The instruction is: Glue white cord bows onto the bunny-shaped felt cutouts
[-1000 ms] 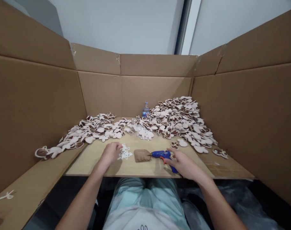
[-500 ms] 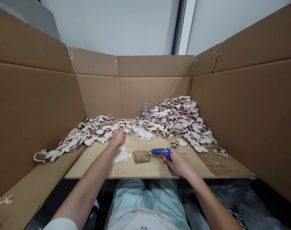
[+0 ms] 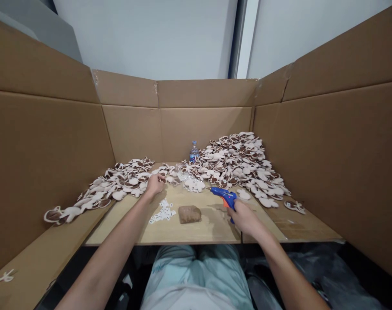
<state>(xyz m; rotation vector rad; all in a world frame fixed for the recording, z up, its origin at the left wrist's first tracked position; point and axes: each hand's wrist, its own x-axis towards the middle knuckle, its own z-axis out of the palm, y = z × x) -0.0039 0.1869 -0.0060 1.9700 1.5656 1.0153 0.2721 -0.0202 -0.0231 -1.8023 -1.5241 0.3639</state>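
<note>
My right hand (image 3: 246,217) grips a blue glue gun (image 3: 224,196) with an orange trigger, raised above the board with its nozzle pointing left and away from me. My left hand (image 3: 154,185) is at the inner end of the left pile of brown and white flat shapes (image 3: 128,178). Its fingers are curled together beside a brown piece; whether they hold it is hard to make out. Nearer me lie small white tags (image 3: 163,212) in a loose heap. Right of them sits a brown block (image 3: 189,214), apart from both hands.
A taller pile of the same shapes (image 3: 244,159) fills the back right. In front of a water bottle (image 3: 194,151) lies clear plastic with white shapes (image 3: 194,185). Cardboard walls (image 3: 205,129) enclose the board (image 3: 212,234). One separate piece (image 3: 294,206) lies at right.
The glue gun has lifted off the brown block and tilted upward. The brown looped piece beside it is no longer seen on the board. My left hand has shifted slightly left.
</note>
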